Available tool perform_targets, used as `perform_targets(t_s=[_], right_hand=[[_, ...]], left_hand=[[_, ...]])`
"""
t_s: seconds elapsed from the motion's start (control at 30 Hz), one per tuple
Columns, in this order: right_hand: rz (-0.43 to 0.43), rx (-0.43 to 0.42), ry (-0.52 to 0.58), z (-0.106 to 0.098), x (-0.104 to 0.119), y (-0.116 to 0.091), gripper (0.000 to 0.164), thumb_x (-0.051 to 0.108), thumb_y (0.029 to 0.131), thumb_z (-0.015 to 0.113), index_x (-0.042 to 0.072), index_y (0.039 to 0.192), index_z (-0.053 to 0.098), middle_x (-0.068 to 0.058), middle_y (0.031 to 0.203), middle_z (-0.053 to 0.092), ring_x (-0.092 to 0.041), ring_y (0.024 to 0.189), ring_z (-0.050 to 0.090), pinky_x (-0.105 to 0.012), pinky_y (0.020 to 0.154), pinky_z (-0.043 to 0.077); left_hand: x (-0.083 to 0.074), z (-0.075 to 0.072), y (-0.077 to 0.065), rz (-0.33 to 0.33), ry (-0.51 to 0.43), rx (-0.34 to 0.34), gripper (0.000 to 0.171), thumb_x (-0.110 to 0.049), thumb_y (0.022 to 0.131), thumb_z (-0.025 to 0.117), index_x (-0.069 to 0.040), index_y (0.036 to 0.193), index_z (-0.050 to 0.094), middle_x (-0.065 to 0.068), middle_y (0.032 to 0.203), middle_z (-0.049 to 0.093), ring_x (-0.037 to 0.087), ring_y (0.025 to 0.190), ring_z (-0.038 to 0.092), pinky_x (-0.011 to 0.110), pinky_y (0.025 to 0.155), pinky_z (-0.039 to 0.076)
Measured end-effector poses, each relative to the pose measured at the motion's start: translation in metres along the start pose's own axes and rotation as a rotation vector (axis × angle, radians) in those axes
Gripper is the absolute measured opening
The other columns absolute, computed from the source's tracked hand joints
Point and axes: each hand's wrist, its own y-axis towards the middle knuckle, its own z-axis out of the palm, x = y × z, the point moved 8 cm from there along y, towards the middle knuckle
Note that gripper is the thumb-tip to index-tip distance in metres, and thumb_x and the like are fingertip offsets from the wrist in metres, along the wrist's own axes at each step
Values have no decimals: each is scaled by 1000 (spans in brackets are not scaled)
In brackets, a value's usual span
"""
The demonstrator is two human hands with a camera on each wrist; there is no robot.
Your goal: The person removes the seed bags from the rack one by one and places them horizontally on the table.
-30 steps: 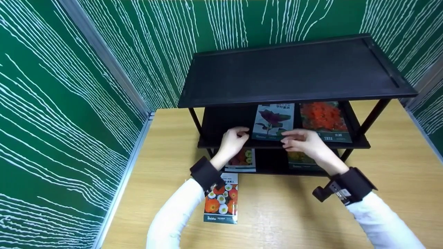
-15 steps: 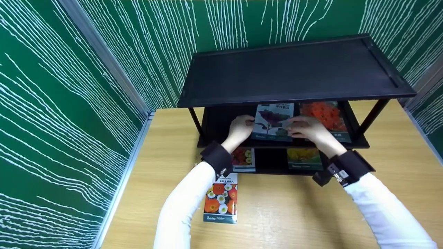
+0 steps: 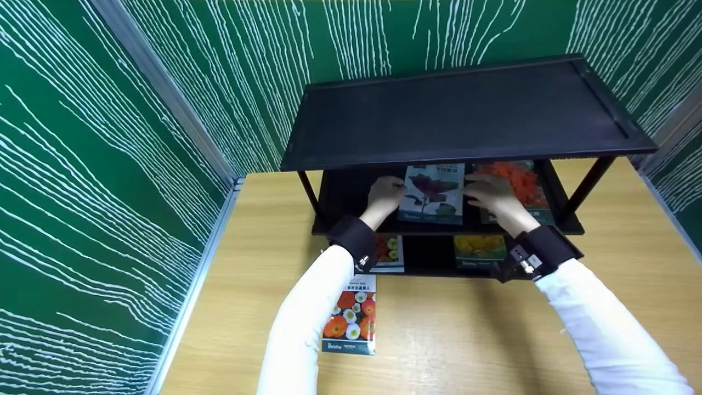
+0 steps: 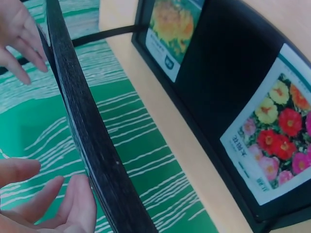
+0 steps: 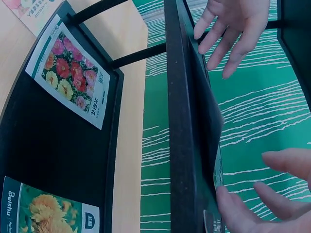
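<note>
On the middle tier of the black shelf rack, a seed packet (image 3: 431, 193) with a dark purple leafy plant lies flat. My left hand (image 3: 385, 195) is at its left edge, fingers loosely bent; the left wrist view has this hand (image 4: 53, 206) beside the tier's edge. Opposite, my right hand (image 3: 491, 195) hovers near the packet's right side, partly over a red-flowered packet (image 3: 515, 184). Seen from the right wrist, the right hand (image 5: 272, 199) has its fingers apart, one fingertip by the packets' edge. Neither hand visibly grips anything; exact contact is unclear.
The rack's top board (image 3: 466, 115) overhangs both hands. Below, the bottom tier holds a mixed-flower packet (image 4: 286, 136) and a yellow-flowered packet (image 3: 480, 251). Another packet (image 3: 351, 321) with orange and white flowers lies on the wooden table (image 3: 439, 334). Green walls (image 3: 351, 33) stand behind.
Both hands have moved deeper over the middle tier, along the sides of the purple-plant packet. My right hand has also shifted right, off that packet's front corner. The packet looks nearly unmoved.
</note>
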Motion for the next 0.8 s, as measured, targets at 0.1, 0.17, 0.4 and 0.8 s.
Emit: perform_targets(t_s=[0.1, 0.17, 0.4, 0.8], right_hand=[[18, -19, 22, -2, -9, 6, 59, 23, 88, 53, -2, 136, 27, -15, 116, 45, -18, 103, 49, -32, 94, 39], [33, -31, 23, -2, -12, 9, 59, 22, 88, 53, -1, 136, 27, -15, 120, 43, -16, 102, 50, -31, 92, 40], [107, -31, 63, 3, -3, 3, 55, 5, 89, 46, -4, 137, 21, -25, 136, 28, -14, 99, 48, -34, 95, 37], [99, -55, 30, 5, -10, 8, 56, -1, 87, 47, -6, 137, 22, -28, 128, 35, -32, 114, 40, -32, 94, 38]], left_hand=[[1, 2, 2, -35, -30, 3, 32, -12, 88, 48, -4, 118, 56, 9, 113, 59, 15, 87, 56, 27, 79, 45], [2, 3, 2, -54, -59, 1, 33, -11, 88, 48, -4, 119, 56, 9, 115, 58, 17, 93, 56, 29, 82, 44], [0, 6, 5, -49, -79, -19, 28, -8, 86, 47, 0, 109, 61, 10, 104, 61, 14, 80, 55, 25, 75, 45], [6, 10, 7, -118, -214, -83, 14, 0, 80, 49, -3, 80, 63, 3, 69, 56, 9, 48, 28, 23, 54, 26]])
